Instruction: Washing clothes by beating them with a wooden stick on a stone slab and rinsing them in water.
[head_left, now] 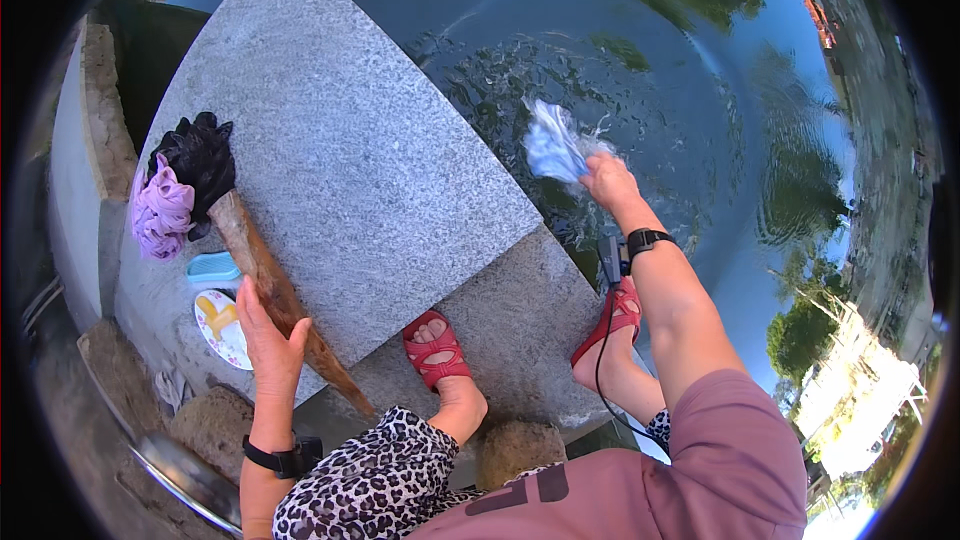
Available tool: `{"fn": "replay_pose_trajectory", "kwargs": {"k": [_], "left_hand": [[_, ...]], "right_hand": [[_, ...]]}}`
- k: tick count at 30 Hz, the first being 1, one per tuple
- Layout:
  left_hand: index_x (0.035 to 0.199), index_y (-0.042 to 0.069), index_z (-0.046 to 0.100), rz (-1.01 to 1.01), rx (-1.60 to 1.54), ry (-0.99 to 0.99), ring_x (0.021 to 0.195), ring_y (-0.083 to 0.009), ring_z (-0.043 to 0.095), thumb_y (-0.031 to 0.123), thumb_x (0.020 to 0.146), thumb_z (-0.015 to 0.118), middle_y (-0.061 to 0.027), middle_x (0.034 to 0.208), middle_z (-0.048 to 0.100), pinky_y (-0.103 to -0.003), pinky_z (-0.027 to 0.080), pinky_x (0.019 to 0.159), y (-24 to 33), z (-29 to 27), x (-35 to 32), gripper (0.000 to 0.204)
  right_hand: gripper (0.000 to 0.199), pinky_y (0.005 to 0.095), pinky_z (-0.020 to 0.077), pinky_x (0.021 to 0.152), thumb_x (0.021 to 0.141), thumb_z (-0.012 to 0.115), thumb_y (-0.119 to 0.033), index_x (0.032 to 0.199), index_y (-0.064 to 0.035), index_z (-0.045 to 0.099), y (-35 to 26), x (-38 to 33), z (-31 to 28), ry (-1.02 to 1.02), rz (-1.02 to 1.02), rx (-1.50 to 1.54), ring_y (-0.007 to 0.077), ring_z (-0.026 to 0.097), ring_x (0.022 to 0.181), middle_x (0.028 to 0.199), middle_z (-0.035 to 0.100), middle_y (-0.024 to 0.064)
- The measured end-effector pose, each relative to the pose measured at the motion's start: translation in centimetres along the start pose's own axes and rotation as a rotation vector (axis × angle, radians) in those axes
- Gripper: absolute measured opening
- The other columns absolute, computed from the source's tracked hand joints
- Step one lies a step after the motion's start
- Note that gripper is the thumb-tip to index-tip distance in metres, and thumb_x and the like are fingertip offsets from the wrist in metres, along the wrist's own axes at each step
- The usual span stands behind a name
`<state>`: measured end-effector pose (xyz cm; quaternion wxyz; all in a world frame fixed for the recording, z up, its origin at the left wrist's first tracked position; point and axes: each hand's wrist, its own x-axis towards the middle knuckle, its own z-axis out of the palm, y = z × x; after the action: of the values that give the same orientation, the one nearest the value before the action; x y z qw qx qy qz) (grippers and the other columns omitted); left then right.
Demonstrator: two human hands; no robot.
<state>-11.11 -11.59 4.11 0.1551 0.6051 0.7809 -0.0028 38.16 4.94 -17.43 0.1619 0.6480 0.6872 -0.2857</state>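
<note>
My right hand [607, 182] reaches out over the water and grips a light blue and white cloth [553, 143], blurred by motion, with water splashing about it. My left hand [270, 345] has its fingers stretched out and thumb apart, holding nothing. It lies over or beside a thick wooden club [262, 260] on the stone slab; whether it touches the wood I cannot tell. Close to it are a white flowered dish [236, 348] with a yellow piece, perhaps soap, and a light blue brush-like thing [212, 267]. Beyond the club's thick end sit a bunched black cloth [198, 155] and a purple cloth [163, 208].
A large grey stone slab [330, 110] juts into the rippling water [700, 130]. My feet in red sandals [436, 348] stand on a lower stone step [530, 315]. A black cable hangs from a device at my right wrist. Rough stones [212, 425] and a low wall [103, 100] line the left.
</note>
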Motion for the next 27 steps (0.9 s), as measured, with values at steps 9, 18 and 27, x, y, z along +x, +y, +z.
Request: {"fn": "replay_pose_trajectory", "kwargs": {"k": [9, 18, 27], "left_hand": [[0.138, 0.006, 0.035, 0.270, 0.144, 0.040, 0.134, -0.0398, 0.028, 0.002, 0.066, 0.074, -0.0196, 0.146, 0.029, -0.048, 0.025, 0.109, 2.8, -2.5, 1.5, 0.083], [0.121, 0.003, 0.050, 0.475, -0.426, -0.013, 0.126, -0.0356, 0.043, 0.002, 0.074, 0.066, -0.0160, 0.130, 0.050, -0.043, 0.033, 0.106, 9.1, -3.0, 6.2, 0.050], [0.135, 0.003, 0.040, -0.160, -1.557, -0.675, 0.108, -0.0223, 0.057, 0.040, 0.093, 0.055, -0.0136, 0.126, 0.052, -0.034, 0.049, 0.088, 17.0, -0.1, 10.3, 0.058]], "right_hand": [[0.024, 0.0356, 0.0484, 0.044, 0.084, 0.063, -0.026, 0.093, -0.0048, 0.056, 4.2, -1.8, 5.4, -0.153, 0.466, 0.656, 0.0180, 0.055, 0.051, 0.070, 0.058, 0.0078], [0.021, 0.0393, 0.0551, 0.072, 0.099, 0.044, -0.025, 0.105, -0.0054, 0.050, -8.1, 1.2, -8.7, -0.020, 0.029, 1.814, 0.0222, 0.065, 0.086, 0.100, 0.063, 0.0098], [0.025, 0.0444, 0.0539, 0.086, 0.099, 0.045, -0.021, 0.115, -0.0023, 0.051, -17.6, -12.5, -25.2, -0.033, -0.490, 1.852, 0.0259, 0.064, 0.100, 0.107, 0.062, 0.0119]]}}
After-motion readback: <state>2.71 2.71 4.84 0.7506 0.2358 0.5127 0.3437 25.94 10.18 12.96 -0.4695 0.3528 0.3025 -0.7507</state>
